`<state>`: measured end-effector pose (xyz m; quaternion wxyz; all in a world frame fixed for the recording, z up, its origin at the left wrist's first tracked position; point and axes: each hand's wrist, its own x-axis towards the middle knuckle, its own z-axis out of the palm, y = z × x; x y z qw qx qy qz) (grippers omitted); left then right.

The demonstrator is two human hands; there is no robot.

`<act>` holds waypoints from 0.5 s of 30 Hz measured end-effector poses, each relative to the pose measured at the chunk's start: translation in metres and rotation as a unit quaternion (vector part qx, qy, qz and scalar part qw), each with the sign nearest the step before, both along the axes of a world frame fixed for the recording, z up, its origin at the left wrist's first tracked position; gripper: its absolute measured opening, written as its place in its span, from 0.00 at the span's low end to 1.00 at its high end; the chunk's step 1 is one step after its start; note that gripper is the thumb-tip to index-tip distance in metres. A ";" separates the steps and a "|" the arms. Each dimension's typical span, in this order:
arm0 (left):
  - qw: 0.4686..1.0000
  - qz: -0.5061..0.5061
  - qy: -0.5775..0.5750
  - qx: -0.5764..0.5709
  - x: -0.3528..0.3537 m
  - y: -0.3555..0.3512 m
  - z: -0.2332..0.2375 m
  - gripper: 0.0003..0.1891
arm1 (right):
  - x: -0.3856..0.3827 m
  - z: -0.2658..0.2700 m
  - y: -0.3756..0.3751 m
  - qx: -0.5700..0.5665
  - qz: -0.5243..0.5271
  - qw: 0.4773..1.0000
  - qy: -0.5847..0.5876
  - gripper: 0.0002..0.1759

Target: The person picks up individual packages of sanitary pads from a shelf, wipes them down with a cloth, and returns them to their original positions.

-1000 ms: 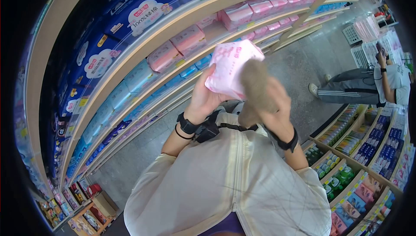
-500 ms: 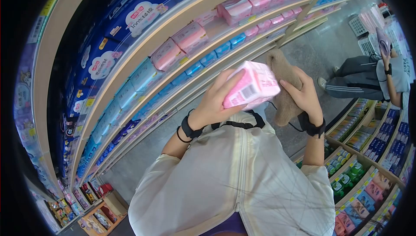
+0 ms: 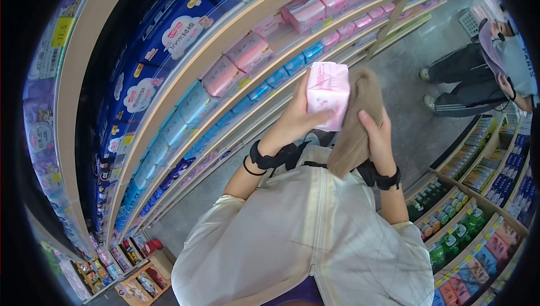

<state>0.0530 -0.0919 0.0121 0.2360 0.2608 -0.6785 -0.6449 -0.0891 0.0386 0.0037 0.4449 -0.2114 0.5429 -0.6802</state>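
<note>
My left hand (image 3: 291,119) is closed around a small pink-and-white plastic-wrapped pack (image 3: 328,88), its thumb lying across the lower part. Printing shows on the pack, too small to read. Close to the pack's right side, a fuzzy brown cloth (image 3: 351,137) is gripped by my right hand (image 3: 379,137), with the thumb pressed on its front. The cloth looks folded or bunched and hangs down toward my jacket. Both hands are raised in front of my chest, and some of the fingers are hidden behind what they hold.
Shelves on the left hold blue packs (image 3: 185,33), pink packs (image 3: 247,52) and light-blue packs (image 3: 174,126). At lower right stands another shelf unit with green bottles (image 3: 455,241) and boxes. A person (image 3: 472,81) stands in the aisle at right, holding something purple.
The pink pack has turned more upright, so its barcode side no longer shows. My right hand and the brown cloth have shifted left, close against the pack. The other person has moved.
</note>
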 end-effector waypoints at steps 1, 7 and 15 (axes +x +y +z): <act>0.995 0.013 0.057 0.077 -0.009 0.002 0.006 0.52 | 0.001 0.001 0.001 -0.001 -0.001 1.000 -0.001 0.24; 0.991 0.109 -0.024 -0.071 -0.029 -0.022 -0.012 0.45 | -0.025 0.010 -0.006 -0.022 0.072 0.997 0.001 0.24; 0.879 0.169 -0.143 -0.423 -0.033 -0.096 0.020 0.37 | -0.072 0.005 -0.043 0.000 0.107 0.993 -0.048 0.25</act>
